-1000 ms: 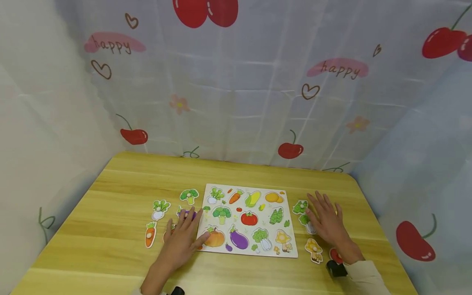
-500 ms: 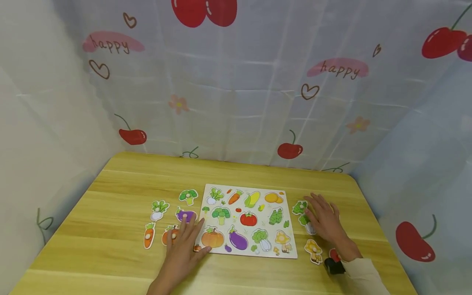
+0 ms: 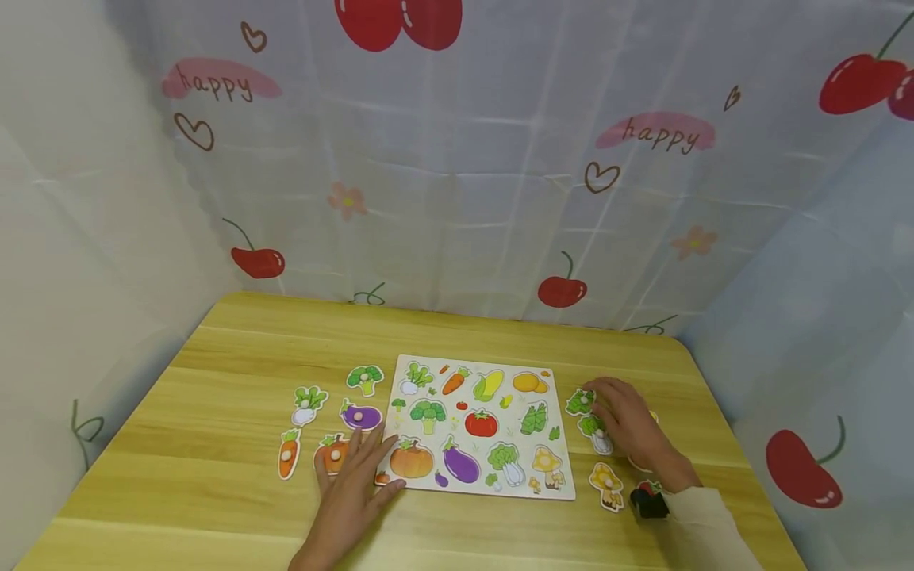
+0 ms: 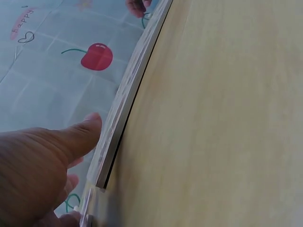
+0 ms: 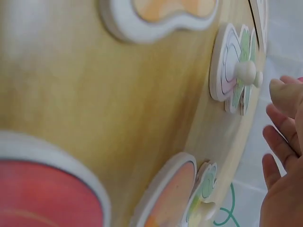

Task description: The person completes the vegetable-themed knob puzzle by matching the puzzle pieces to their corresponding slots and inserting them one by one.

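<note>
A wooden vegetable puzzle board [image 3: 485, 489] lies in the middle of the table. My left hand [image 3: 350, 493] rests at its lower left corner with fingers extended, partly covering a pumpkin piece [image 3: 334, 452]. In the left wrist view, the thumb [image 4: 78, 139] points along the board's edge. My right hand [image 3: 634, 424] hovers beside an asparagus piece [image 3: 580, 402] and a bok choy piece [image 3: 600, 440], fingers loosely bent. In the right wrist view, the thumb and fingers are apart from the knobs, holding nothing. A yellow piece [image 3: 653, 416] is mostly hidden behind this hand.
An eggplant piece [image 3: 366, 417], a broccoli piece [image 3: 366, 379], a white radish piece [image 3: 305, 408] and a carrot piece [image 3: 289, 456] lie left of the board. At right lie a mushroom piece [image 3: 607, 484] and a partly covered tomato piece [image 3: 650, 487]. Printed curtains surround the table.
My left hand has drawn back toward the near edge, uncovering the eggplant piece and more of the pumpkin piece. The right hand's fingers have come together and bent near the asparagus piece.
</note>
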### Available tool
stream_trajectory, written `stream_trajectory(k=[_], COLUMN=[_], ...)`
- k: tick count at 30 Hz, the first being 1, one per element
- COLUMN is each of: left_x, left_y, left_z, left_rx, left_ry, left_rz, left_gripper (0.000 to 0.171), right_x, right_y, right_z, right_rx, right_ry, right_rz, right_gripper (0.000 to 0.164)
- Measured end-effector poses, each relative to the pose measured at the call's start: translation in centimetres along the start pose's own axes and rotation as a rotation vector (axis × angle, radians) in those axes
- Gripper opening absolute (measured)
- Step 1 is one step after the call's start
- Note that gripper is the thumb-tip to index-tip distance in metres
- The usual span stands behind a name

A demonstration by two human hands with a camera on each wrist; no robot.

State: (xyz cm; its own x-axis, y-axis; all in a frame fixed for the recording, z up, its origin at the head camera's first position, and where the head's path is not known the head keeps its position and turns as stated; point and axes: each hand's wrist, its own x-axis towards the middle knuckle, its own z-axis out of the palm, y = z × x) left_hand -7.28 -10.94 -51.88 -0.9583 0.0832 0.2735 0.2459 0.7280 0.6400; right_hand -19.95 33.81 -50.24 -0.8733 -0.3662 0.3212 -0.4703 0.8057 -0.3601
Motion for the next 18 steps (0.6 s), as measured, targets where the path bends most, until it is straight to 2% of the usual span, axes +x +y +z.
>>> stream_trajectory(k=[7,18], left_x=[-0.13,-0.09], left_y=[-0.18,-0.25], left_z=[0.31,0.45], left_rx=[-0.037,0.011], left_ry=[-0.018,-0.03], left_rz=[-0.044,-0.066], left_gripper=[0.064,0.064], right_x=[0.55,1.15], right_y=[0.29,0.33], right_z=[-0.05,-0.06], right_rx=[0.019,0.04], right_ry=[-0.036,-0.082], right_rz=[-0.039,-0.026], right_gripper=[0.028,0.027])
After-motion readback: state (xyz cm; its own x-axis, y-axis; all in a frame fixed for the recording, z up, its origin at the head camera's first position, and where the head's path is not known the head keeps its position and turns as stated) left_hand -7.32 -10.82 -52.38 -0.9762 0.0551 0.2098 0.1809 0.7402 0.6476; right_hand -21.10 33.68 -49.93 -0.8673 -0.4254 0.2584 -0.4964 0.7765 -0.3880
